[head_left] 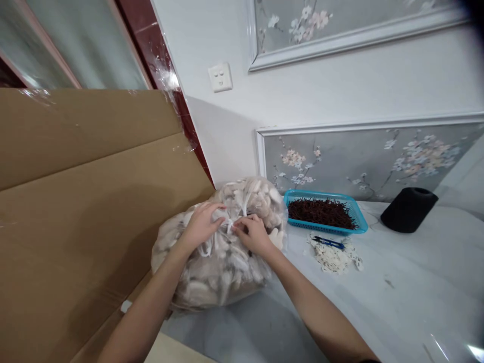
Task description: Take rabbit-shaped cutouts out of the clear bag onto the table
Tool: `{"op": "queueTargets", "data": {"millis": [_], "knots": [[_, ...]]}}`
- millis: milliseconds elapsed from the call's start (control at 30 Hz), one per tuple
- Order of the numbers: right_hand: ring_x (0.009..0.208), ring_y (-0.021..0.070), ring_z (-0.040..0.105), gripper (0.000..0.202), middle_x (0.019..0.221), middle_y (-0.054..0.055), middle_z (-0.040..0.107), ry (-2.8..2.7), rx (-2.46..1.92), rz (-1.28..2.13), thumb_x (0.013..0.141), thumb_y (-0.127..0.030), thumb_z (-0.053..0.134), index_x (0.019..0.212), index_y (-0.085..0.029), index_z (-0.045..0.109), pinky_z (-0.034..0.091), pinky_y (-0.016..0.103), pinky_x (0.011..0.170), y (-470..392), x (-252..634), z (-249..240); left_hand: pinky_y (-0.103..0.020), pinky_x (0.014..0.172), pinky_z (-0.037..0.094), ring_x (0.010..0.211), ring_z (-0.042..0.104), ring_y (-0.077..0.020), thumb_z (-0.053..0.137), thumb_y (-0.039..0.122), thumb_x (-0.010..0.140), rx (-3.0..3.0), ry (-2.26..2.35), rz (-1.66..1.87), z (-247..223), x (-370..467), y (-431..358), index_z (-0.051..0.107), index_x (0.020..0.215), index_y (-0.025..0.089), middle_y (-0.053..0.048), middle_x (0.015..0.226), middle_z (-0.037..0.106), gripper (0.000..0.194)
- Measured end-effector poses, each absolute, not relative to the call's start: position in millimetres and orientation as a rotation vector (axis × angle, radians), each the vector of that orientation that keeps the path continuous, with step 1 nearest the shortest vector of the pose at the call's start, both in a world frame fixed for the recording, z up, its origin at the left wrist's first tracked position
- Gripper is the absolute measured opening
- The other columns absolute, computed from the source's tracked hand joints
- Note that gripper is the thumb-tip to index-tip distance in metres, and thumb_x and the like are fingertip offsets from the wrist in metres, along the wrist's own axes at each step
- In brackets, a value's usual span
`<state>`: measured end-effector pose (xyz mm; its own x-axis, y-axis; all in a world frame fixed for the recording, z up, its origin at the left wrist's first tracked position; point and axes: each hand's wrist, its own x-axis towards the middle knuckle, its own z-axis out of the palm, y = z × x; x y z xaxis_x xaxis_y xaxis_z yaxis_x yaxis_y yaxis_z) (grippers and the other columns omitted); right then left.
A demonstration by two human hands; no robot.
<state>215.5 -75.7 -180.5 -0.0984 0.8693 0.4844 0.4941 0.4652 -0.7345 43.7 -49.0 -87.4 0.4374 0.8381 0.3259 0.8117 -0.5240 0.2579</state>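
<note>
A large clear plastic bag (pixel 223 277) full of pale, whitish-beige pieces lies on the table against the cardboard. Its gathered top is tied with a white knot (pixel 230 226). On the knot's left side, my left hand (pixel 202 224) rests on the bag with its fingers bent toward the tie; its thumb is near the knot. My right hand (pixel 252 233) pinches at the knot from the right with thumb and fingertips together. What exactly lies between the left fingertips is hard to make out.
A blue plastic basket (pixel 361 214) of dark reddish-brown strands stands against the wall. In front lie blue thread snips (pixel 328 242) on a heap of small off-white pieces (pixel 335 258). A black cone (pixel 409 210) stands farther right. Tall cardboard (pixel 91 212) blocks the left side.
</note>
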Motion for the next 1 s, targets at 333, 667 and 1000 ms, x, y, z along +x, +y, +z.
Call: {"op": "queueTargets", "data": {"millis": [333, 667, 1000], "knots": [[0.116, 0.0247, 0.041, 0.019, 0.103, 0.003, 0.065, -1.762, -1.1, 0.297, 0.084, -0.033, 0.061, 0.098, -0.021, 0.062, 0.026, 0.038, 0.099, -91.5, 218.0, -203.3, -0.024, 0.075, 0.042, 0.089, 0.058, -0.0155, 0.05, 0.033, 0.08, 2.541, 1.671, 0.179, -83.6, 32.1, -71.9, 0.054, 0.116, 0.025, -0.001, 0.097, 0.063, 0.037], [0.109, 0.0314, 0.041, 0.036, 0.108, 0.007, 0.062, -1.851, -1.353, 0.18, 0.085, -0.046, 0.056, 0.112, -0.022, 0.059, 0.03, 0.046, 0.094, -113.5, 232.4, -169.6, -0.028, 0.073, 0.037, 0.087, 0.059, -0.0182, 0.034, 0.043, 0.089, 3.213, 1.431, -0.273, -55.4, 61.0, -42.1, 0.061, 0.083, 0.021, -0.002, 0.089, 0.065, 0.036], [0.129, 0.0419, 0.024, 0.026, 0.134, 0.008, 0.048, -1.513, -1.797, 0.034, 0.083, -0.045, 0.057, 0.088, -0.019, 0.062, 0.025, 0.056, 0.097, -107.7, 304.4, -166.8, -0.034, 0.089, 0.04, 0.112, 0.05, -0.0228, 0.047, 0.014, 0.073, 3.3, 1.514, 0.036, -30.2, 27.4, -36.7, 0.054, 0.112, 0.019, -0.007, 0.121, 0.056, 0.04]]}}
